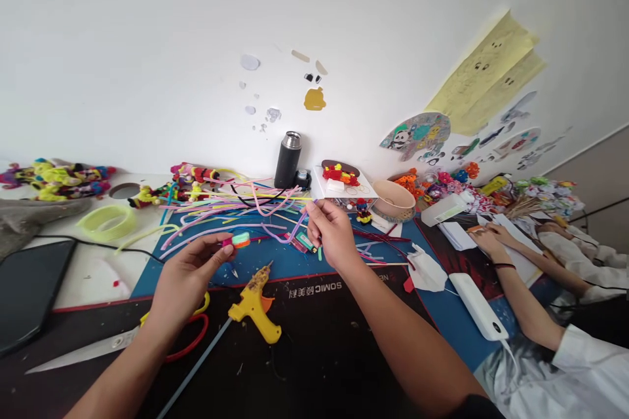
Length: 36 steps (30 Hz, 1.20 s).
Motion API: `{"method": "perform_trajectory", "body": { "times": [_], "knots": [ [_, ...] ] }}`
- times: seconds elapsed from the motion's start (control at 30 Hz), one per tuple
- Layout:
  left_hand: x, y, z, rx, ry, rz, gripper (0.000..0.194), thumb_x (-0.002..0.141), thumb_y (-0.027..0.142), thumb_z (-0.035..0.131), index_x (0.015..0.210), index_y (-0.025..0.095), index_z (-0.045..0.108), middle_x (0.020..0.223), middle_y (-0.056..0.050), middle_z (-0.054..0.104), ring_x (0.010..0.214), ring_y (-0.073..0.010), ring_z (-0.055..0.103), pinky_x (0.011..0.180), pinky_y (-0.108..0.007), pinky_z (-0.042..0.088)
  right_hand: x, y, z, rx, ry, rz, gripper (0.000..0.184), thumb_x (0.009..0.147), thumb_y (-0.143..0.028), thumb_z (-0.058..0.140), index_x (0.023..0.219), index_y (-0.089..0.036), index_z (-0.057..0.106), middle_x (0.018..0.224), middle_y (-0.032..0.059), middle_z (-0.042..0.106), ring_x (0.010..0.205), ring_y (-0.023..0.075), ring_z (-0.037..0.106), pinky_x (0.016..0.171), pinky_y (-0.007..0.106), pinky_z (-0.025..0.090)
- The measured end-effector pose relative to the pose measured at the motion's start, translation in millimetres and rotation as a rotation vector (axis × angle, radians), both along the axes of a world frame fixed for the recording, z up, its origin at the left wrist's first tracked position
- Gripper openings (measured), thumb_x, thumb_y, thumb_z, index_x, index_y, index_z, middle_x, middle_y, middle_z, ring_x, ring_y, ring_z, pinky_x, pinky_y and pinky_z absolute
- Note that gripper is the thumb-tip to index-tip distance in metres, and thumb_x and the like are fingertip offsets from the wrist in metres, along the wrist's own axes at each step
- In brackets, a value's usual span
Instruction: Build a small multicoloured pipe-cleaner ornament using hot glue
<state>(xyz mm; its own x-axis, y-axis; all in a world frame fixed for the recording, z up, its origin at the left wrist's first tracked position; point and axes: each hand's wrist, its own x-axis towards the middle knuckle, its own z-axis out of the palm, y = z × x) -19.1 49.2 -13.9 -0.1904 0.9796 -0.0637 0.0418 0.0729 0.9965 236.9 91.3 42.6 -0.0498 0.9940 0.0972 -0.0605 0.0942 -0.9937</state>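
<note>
My left hand (189, 275) is raised over the blue desk mat (295, 262) and pinches a small coiled pipe-cleaner piece (238, 241) with pink, green and orange bands. My right hand (332, 230) is closed on the end of a lilac pipe cleaner (289, 230), which curves down towards the coil. A yellow glue gun (255, 304) lies on the mat just below and between my hands. A loose heap of coloured pipe cleaners (230, 209) spreads behind them.
Large scissors (98, 347) with red-yellow handles lie at the lower left. A black flask (287, 158), a box with small figures (344, 184) and a tape roll (394, 199) stand at the back. Another person's arm (515, 288) rests at the right beside a white power bank (479, 306).
</note>
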Motion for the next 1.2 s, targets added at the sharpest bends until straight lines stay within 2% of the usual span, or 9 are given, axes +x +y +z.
{"method": "perform_trajectory", "body": {
  "times": [0.23,0.47,0.63,0.77,0.87,1.0,1.1,1.2],
  "knots": [
    [-0.4,-0.5,3.6,-0.004,-0.036,-0.012,0.068,0.060,0.078,0.093,0.101,0.024,0.083,0.090,-0.007,0.088,0.090,-0.0357,0.084,0.091,-0.049,0.068,-7.4,-16.1,4.8,-0.113,0.105,0.110,0.047,0.089,-0.067,0.080,0.082,-0.023,0.064,0.053,-0.0092,0.044,0.039,0.0081,0.037,0.043,0.026,0.024],
    [2.0,0.6,3.6,-0.004,-0.061,-0.036,0.070,0.055,0.080,0.094,0.096,0.024,0.083,0.094,-0.008,0.088,0.090,-0.0342,0.083,0.088,-0.046,0.068,-13.8,-32.9,1.0,-0.250,0.194,0.195,0.051,0.084,-0.069,0.083,0.078,-0.024,0.059,0.051,-0.0099,0.038,0.042,0.0087,0.030,0.042,0.026,0.022],
    [2.4,0.2,3.5,0.004,-0.049,-0.062,0.068,0.058,0.080,0.093,0.095,0.024,0.083,0.095,-0.008,0.088,0.091,-0.0352,0.083,0.087,-0.046,0.068,-14.6,-43.4,11.5,-0.312,0.273,0.294,0.054,0.081,-0.068,0.086,0.073,-0.024,0.056,0.048,-0.0105,0.036,0.040,0.0079,0.027,0.041,0.024,0.020],
    [2.5,0.1,0.3,0.012,-0.008,-0.092,0.069,0.061,0.083,0.089,0.096,0.024,0.082,0.096,-0.009,0.088,0.092,-0.0351,0.082,0.086,-0.046,0.066,-11.0,-45.4,12.6,-0.307,0.319,0.359,0.051,0.084,-0.064,0.086,0.074,-0.023,0.058,0.049,-0.0101,0.040,0.038,0.0073,0.032,0.040,0.022,0.023],
    [3.1,0.5,-5.3,0.016,0.031,-0.112,0.070,0.064,0.084,0.086,0.098,0.023,0.082,0.096,-0.009,0.086,0.088,-0.0326,0.081,0.082,-0.043,0.065,-9.9,-44.9,1.6,-0.311,0.185,0.349,0.050,0.088,-0.063,0.085,0.076,-0.021,0.061,0.054,-0.0062,0.052,0.042,0.0097,0.047,0.039,0.021,0.025],
    [2.9,1.4,-13.5,0.038,0.080,-0.133,0.066,0.071,0.079,0.085,0.104,0.022,0.082,0.102,-0.009,0.086,0.088,-0.0303,0.079,0.082,-0.042,0.063,-11.1,-44.3,-6.2,-0.307,0.088,0.314,0.056,0.083,-0.068,0.087,0.073,-0.020,0.061,0.059,-0.0031,0.061,0.045,0.0108,0.057,0.040,0.020,0.032],
    [1.2,1.7,-17.6,0.039,0.101,-0.152,0.063,0.074,0.076,0.083,0.108,0.022,0.082,0.106,-0.009,0.086,0.091,-0.0307,0.079,0.085,-0.042,0.063,-6.4,-41.5,2.8,-0.350,0.169,0.279,0.058,0.078,-0.070,0.090,0.074,-0.020,0.060,0.062,-0.0036,0.061,0.046,0.0118,0.060,0.039,0.020,0.033],
    [-0.4,1.6,-20.0,0.044,0.144,-0.166,0.061,0.079,0.075,0.080,0.111,0.023,0.081,0.110,-0.009,0.086,0.093,-0.0302,0.079,0.086,-0.042,0.061,6.1,-36.3,15.1,-0.387,0.286,0.268,0.054,0.078,-0.065,0.092,0.079,-0.021,0.061,0.058,-0.0071,0.056,0.039,0.0082,0.049,0.034,0.019,0.025]
  ]
}}
